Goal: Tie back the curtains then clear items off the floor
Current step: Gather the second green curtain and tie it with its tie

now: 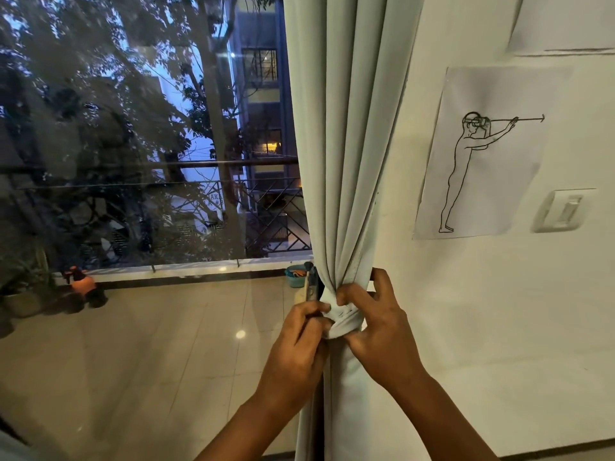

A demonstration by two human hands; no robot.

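A pale grey-green curtain (346, 144) hangs gathered at the right edge of a big glass door, beside the white wall. A band of the same cloth, the tie-back (344, 322), wraps the gathered folds at waist height. My left hand (299, 347) pinches the tie-back's left end. My right hand (376, 324) grips the band from the right, fingers curled round it and the thumb behind the curtain. Below the band the curtain falls straight between my forearms.
Behind the glass door (143, 161) lies a tiled balcony with an orange spray bottle (81, 284), a potted plant (23, 294) and a teal tub (296, 276). On the wall hang a paper drawing (482, 151) and a switch plate (564, 211).
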